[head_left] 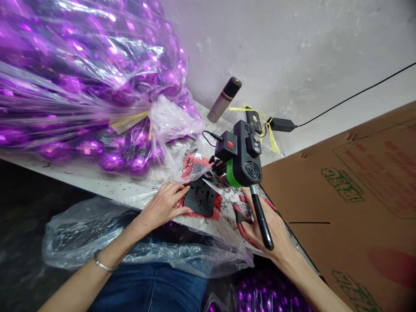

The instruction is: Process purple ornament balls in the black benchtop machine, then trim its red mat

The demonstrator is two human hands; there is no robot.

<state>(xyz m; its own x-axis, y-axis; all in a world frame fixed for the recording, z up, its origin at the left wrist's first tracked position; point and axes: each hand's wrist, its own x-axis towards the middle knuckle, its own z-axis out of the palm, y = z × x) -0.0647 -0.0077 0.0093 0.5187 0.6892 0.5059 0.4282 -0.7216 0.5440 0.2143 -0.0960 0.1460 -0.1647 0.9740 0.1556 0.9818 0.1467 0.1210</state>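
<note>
A black and green machine (243, 151) with a red switch and a long black lever handle (262, 223) stands on the table. Its slotted black base plate (201, 197) lies over red taped film. At the plate's left edge is my left hand (165, 201), thumb and fingers spread apart, fingertips touching the edge. My right hand (269, 221) is closed around scissors with red and black handles (242, 219), partly behind the lever. A pale pointed blade (214, 186) reaches toward the plate.
A big clear bag of shiny purple balls (97, 82) fills the left. A spray can (224, 99) stands by the wall. A black power adapter (282, 125) and yellow ties (274, 141) lie behind the machine. Cardboard boxes (351, 195) stand right; clear plastic (84, 234) hangs in front.
</note>
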